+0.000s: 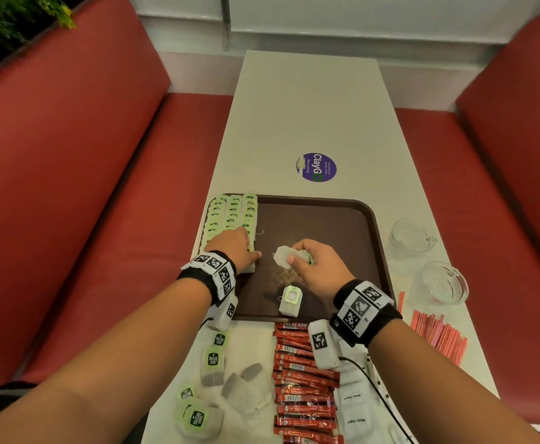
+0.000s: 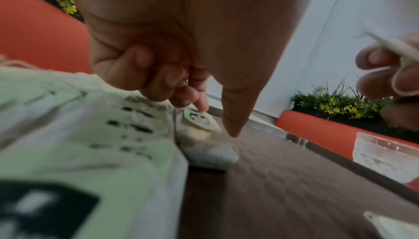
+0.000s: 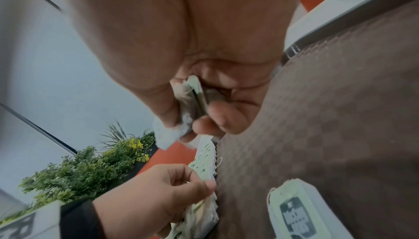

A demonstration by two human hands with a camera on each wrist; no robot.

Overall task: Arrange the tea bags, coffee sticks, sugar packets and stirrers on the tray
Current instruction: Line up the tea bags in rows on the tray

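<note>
A brown tray (image 1: 342, 219) lies on the table, with tea bags (image 1: 230, 213) lined up in rows along its left side. My left hand (image 1: 244, 248) sits on the near end of those rows. Its thumb and curled index finger pinch a tea bag in the row (image 2: 201, 119). My right hand (image 1: 297, 257) hovers over the middle of the tray and grips a tea bag (image 1: 284, 255) in curled fingers. One more tea bag (image 1: 291, 299) lies loose near the tray's front edge. In front of the tray are loose tea bags (image 1: 212, 363), red coffee sticks (image 1: 304, 379), white sugar packets (image 1: 355, 408) and red stirrers (image 1: 438, 334).
Two glass cups (image 1: 411, 238) (image 1: 443, 283) stand on the table right of the tray. A purple sticker (image 1: 316, 167) marks the table beyond it. Red bench seats (image 1: 102, 187) run along both sides. The right half of the tray is bare.
</note>
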